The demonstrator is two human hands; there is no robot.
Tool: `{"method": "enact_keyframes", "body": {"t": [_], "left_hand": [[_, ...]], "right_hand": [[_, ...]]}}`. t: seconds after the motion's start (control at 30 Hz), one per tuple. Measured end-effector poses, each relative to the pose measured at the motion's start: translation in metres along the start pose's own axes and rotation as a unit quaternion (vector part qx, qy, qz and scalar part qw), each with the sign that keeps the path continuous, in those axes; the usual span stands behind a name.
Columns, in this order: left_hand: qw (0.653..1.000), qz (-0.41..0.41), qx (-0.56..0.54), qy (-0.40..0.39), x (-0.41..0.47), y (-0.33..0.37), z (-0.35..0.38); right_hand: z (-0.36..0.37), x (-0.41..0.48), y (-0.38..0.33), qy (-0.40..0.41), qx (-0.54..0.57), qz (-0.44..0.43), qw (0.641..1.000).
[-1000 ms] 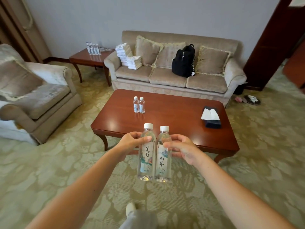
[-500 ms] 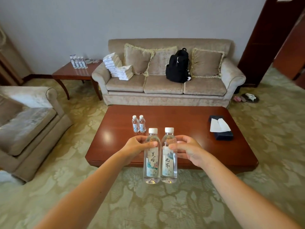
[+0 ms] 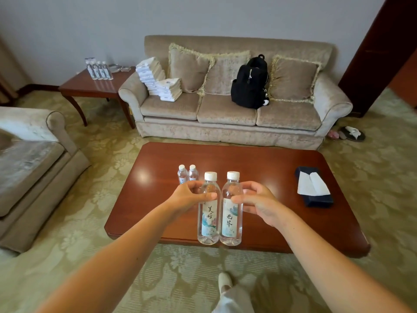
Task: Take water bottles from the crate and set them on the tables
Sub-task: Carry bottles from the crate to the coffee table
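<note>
Far left: armchair [image 3: 29, 168], then side table [image 3: 90, 86] with a row of four small bottles [image 3: 98, 70] already standing on it. Next, beige sofa [image 3: 225, 114] carrying stacked white packs [image 3: 159, 81] and a black backpack [image 3: 249, 83]. In front, polished coffee table [image 3: 259, 168] with two bottles [image 3: 187, 173] upright, touching, near its middle-left. Closer in, left hand [image 3: 188, 196] clasped round the shoulder of the left water bottle [image 3: 208, 213], thumb across the front; just beside, right hand [image 3: 257, 201] wrapped the same way on the right water bottle [image 3: 230, 213]. Both held upright, side by side, touching, above the table's near edge, not yet set down. Full, capped, clear plastic: probably moderately heavy, thin-walled and slightly squeezable, smooth where bare, less slick on the paper label. Best taken at the shoulder or mid-label, firm but not crushing, and lowered flat-bottomed. Further right, dark tissue box [image 3: 314, 188] on the table; slippers [image 3: 352, 133] on the carpet. Crate not in view.
</note>
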State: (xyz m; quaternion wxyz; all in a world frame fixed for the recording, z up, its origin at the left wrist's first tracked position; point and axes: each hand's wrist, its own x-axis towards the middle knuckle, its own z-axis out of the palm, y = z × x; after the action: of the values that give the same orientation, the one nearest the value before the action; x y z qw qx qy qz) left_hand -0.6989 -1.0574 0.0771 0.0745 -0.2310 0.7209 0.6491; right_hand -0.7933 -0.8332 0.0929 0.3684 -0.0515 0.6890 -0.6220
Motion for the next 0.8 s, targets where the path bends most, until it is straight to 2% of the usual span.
{"method": "enact_keyframes", "body": {"t": [0.07,0.13,0.27,0.33,0.6,0.8], "left_hand": [[1.000,0.000,0.004,0.005,0.027,0.006,-0.003],[1.000,-0.017,-0.012,0.014,0.089,0.009,-0.007],[0.999,-0.008,-0.027,0.025,0.107,0.009,-0.005],[0.998,-0.001,-0.038,0.042,0.144,-0.003,-0.004],[0.994,0.082,-0.024,0.061,0.285,-0.118,0.011],[0.981,0.179,0.008,0.072,0.355,-0.204,0.027]], "right_hand": [[-0.008,0.031,-0.010,-0.003,-0.008,-0.003,1.000],[-0.027,0.095,-0.020,-0.010,-0.025,0.006,1.000],[-0.033,0.117,-0.023,-0.013,-0.056,-0.012,0.998],[-0.042,0.158,-0.014,-0.008,-0.060,-0.017,0.998],[-0.069,0.299,0.101,0.020,-0.057,-0.062,0.996],[-0.083,0.369,0.190,0.045,-0.071,-0.142,0.986]]}}
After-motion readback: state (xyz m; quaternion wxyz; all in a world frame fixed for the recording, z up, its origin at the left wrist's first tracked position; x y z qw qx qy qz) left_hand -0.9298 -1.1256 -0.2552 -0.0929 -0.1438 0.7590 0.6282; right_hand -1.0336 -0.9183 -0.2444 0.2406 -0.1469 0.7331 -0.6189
